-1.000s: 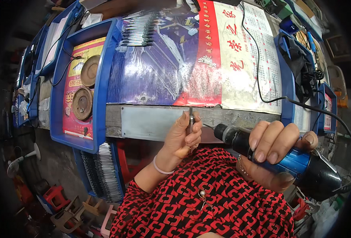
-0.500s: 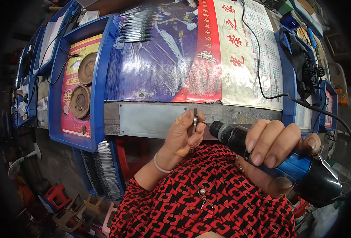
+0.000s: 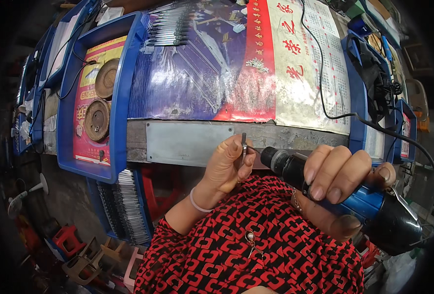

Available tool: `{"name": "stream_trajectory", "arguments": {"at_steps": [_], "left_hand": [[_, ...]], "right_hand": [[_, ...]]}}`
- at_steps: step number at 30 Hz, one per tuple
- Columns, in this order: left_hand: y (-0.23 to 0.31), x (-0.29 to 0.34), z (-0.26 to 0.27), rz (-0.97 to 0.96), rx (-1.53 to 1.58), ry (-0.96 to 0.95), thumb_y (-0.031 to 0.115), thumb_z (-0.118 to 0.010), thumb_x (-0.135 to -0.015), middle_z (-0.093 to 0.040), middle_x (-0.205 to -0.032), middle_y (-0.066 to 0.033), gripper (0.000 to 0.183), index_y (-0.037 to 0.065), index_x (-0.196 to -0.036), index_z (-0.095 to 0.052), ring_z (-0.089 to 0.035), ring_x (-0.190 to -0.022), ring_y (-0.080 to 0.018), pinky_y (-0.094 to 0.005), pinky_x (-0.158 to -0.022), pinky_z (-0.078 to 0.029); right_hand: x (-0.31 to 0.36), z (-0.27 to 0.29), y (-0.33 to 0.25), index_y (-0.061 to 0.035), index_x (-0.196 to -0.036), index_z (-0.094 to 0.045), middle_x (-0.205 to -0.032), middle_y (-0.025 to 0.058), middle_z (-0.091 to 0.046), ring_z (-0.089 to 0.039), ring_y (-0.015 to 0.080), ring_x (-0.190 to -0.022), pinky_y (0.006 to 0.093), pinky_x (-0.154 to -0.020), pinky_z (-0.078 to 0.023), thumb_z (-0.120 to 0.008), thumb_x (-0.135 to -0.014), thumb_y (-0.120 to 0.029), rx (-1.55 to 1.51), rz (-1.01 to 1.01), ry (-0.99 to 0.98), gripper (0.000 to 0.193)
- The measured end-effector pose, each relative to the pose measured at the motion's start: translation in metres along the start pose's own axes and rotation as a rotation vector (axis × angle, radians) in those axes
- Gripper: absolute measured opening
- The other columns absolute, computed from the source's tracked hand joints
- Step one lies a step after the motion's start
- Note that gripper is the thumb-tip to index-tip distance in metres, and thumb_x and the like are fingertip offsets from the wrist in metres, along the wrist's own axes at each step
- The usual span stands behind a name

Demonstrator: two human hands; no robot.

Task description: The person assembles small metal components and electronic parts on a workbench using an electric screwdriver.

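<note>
A small, thin grey metal piece (image 3: pixel 244 147) is pinched upright between the fingers (image 3: pixel 234 156) of the left hand (image 3: pixel 227 169), just above the table edge (image 3: pixel 187 142). A blue-and-black handheld rotary tool (image 3: pixel 354 201) is gripped by the right hand (image 3: pixel 339 188), its tip at the piece. Light, stiff and likely slippery, the piece is best held by its lower end.
</note>
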State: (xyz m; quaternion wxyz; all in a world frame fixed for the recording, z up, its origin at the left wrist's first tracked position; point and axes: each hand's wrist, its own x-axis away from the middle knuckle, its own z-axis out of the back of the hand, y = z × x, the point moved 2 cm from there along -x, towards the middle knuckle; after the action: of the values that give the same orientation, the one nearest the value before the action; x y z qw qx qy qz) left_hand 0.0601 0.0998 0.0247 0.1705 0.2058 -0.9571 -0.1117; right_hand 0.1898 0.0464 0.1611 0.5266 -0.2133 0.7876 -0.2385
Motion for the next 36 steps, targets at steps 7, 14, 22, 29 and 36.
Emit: {"name": "stream_trajectory", "arguments": {"at_steps": [7, 14, 22, 29, 36], "left_hand": [[0.000, 0.002, 0.004, 0.015, 0.073, 0.016, 0.039, -0.055, -0.087, -0.058, -0.075, -0.0053, 0.036, 0.004, -0.094, -0.056, -0.048, -0.045, -0.0086, -0.0192, -0.038, -0.037], [0.007, 0.023, 0.026, -0.054, 0.079, 0.136, 0.038, -0.050, -0.090, -0.058, -0.077, -0.0047, 0.037, 0.002, -0.099, -0.055, -0.045, -0.045, -0.0067, -0.0183, -0.037, -0.033], [0.011, 0.029, 0.028, -0.044, 0.118, 0.068, 0.042, -0.057, -0.085, -0.058, -0.066, -0.0037, 0.040, 0.003, -0.097, -0.054, -0.042, -0.039, -0.0065, -0.0188, -0.034, -0.031], [0.016, 0.024, 0.028, 0.002, 0.130, -0.005, 0.041, -0.059, -0.085, -0.057, -0.066, -0.0040, 0.038, 0.005, -0.093, -0.052, -0.040, -0.038, -0.0063, -0.0187, -0.034, -0.030], [0.019, 0.009, 0.018, -0.012, 0.035, 0.180, 0.035, -0.053, -0.090, -0.057, -0.067, -0.0037, 0.032, 0.004, -0.099, -0.053, -0.042, -0.042, -0.0058, -0.0177, -0.036, -0.030]], "right_hand": [[0.000, 0.003, -0.006, -0.0094, -0.125, -0.039, -0.076, 0.0021, -0.047, -0.050, 0.0138, -0.062, 0.0284, -0.062, -0.041, -0.066, -0.081, -0.028, 0.051, -0.040, 0.038, 0.055], [0.016, 0.020, 0.034, -0.0080, -0.125, -0.029, -0.082, 0.0094, -0.052, -0.055, 0.0212, -0.070, 0.0376, -0.067, -0.047, -0.066, -0.080, -0.012, 0.107, -0.072, 0.048, 0.058], [0.032, 0.010, 0.093, -0.0059, -0.118, -0.032, -0.076, 0.0082, -0.050, -0.054, 0.0165, -0.065, 0.0309, -0.063, -0.049, -0.063, -0.079, -0.008, 0.165, -0.169, 0.217, 0.050], [0.035, 0.010, 0.101, -0.0062, -0.118, -0.034, -0.076, 0.0079, -0.051, -0.054, 0.0163, -0.065, 0.0315, -0.063, -0.049, -0.061, -0.077, -0.005, 0.245, -0.312, 0.265, 0.050], [0.021, 0.004, 0.079, -0.0088, -0.118, -0.033, -0.074, 0.0064, -0.049, -0.052, 0.0180, -0.062, 0.0344, -0.060, -0.048, -0.066, -0.078, -0.012, 0.138, -0.127, 0.299, 0.052]]}}
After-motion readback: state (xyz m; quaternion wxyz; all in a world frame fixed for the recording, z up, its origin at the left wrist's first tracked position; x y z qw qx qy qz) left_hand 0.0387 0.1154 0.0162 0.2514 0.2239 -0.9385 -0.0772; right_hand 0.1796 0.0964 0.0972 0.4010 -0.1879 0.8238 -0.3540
